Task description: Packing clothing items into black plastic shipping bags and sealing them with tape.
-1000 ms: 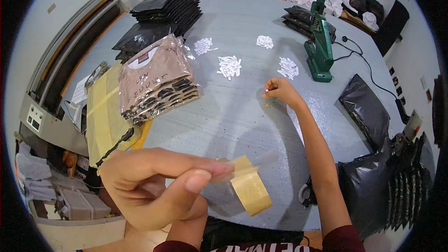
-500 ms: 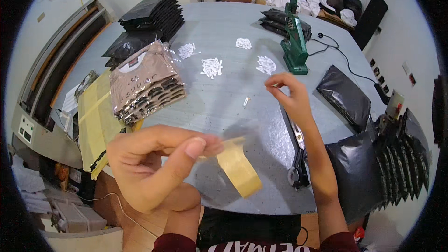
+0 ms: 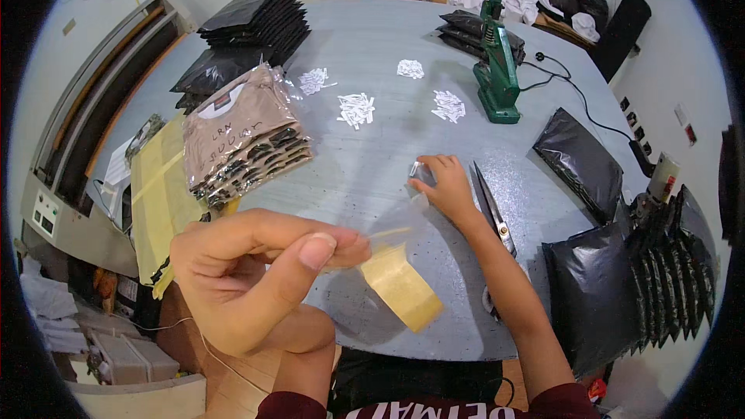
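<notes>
My left hand (image 3: 256,271) is closed in the foreground, thumb against fingers, on what looks like a roll of yellowish tape (image 3: 402,289). A clear film end (image 3: 411,213) stands up from the roll's top. Farther off, my right hand (image 3: 446,186) reaches down to the tabletop, thumb and forefinger curved around a small white slip (image 3: 414,170). Something clear and shiny shows between those fingertips; I cannot make it out fully. Beside my right forearm lies a pair of large scissors (image 3: 503,229) with dark blades, its handles partly hidden by the arm.
Piles of white slips (image 3: 356,110) lie mid-table. A green hand press (image 3: 497,81) stands behind my right hand. Black packages (image 3: 256,23) and bagged brown garments (image 3: 244,136) are stacked at left. More black packages (image 3: 594,287) line the right side, near a black cable (image 3: 590,109).
My right hand has come down and left to the white slip on the table. My left hand still holds the tape roll and has barely moved.
</notes>
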`<act>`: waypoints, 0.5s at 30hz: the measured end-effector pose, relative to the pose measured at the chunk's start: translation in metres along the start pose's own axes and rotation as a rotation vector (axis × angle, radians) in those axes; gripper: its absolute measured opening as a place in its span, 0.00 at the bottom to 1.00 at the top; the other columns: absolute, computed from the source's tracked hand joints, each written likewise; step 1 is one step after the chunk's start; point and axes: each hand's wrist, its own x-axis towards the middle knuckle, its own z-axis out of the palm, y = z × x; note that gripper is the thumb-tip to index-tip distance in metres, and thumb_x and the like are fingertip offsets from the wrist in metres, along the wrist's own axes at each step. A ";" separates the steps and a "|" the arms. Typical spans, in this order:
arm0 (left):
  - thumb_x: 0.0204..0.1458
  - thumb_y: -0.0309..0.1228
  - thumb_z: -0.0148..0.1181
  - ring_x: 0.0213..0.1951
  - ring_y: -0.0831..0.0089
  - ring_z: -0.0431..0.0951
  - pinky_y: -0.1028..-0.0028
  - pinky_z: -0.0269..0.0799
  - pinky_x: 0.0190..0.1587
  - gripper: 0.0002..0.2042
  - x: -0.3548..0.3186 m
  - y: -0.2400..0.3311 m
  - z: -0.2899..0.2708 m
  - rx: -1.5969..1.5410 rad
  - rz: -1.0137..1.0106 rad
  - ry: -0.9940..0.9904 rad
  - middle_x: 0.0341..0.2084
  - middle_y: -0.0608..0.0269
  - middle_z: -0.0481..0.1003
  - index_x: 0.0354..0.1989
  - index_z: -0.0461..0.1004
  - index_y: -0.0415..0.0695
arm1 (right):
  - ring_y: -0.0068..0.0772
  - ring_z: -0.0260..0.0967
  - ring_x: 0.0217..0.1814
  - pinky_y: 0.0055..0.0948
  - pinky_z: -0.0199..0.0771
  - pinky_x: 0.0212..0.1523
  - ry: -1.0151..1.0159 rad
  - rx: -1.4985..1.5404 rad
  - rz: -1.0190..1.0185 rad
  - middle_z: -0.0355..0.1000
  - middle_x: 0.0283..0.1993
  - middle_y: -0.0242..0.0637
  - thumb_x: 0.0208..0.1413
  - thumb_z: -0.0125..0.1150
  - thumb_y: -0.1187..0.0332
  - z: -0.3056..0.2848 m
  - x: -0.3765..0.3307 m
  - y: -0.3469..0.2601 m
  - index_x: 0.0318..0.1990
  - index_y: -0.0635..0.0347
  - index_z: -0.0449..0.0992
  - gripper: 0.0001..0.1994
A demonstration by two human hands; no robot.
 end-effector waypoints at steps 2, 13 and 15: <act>0.42 0.20 0.55 0.27 0.72 0.76 0.77 0.71 0.35 0.04 0.001 0.000 0.002 -0.005 -0.016 0.016 0.23 0.51 0.75 0.24 0.73 0.31 | 0.38 0.62 0.37 0.32 0.64 0.39 -0.004 -0.043 -0.032 0.70 0.34 0.35 0.37 0.63 0.62 0.006 0.001 -0.001 0.32 0.58 0.74 0.14; 0.48 0.26 0.52 0.29 0.69 0.77 0.77 0.72 0.32 0.08 0.020 -0.008 0.007 0.005 -0.006 -0.014 0.26 0.54 0.75 0.30 0.73 0.33 | 0.30 0.68 0.32 0.26 0.69 0.34 0.082 0.525 0.298 0.72 0.35 0.37 0.46 0.56 0.68 -0.014 0.013 -0.009 0.26 0.60 0.73 0.05; 0.51 0.30 0.51 0.31 0.70 0.77 0.78 0.72 0.31 0.11 0.030 -0.017 0.005 0.023 0.001 -0.049 0.27 0.54 0.75 0.35 0.71 0.34 | 0.29 0.70 0.32 0.26 0.72 0.32 0.106 1.372 0.630 0.71 0.36 0.43 0.50 0.53 0.70 -0.044 0.017 -0.020 0.30 0.62 0.71 0.05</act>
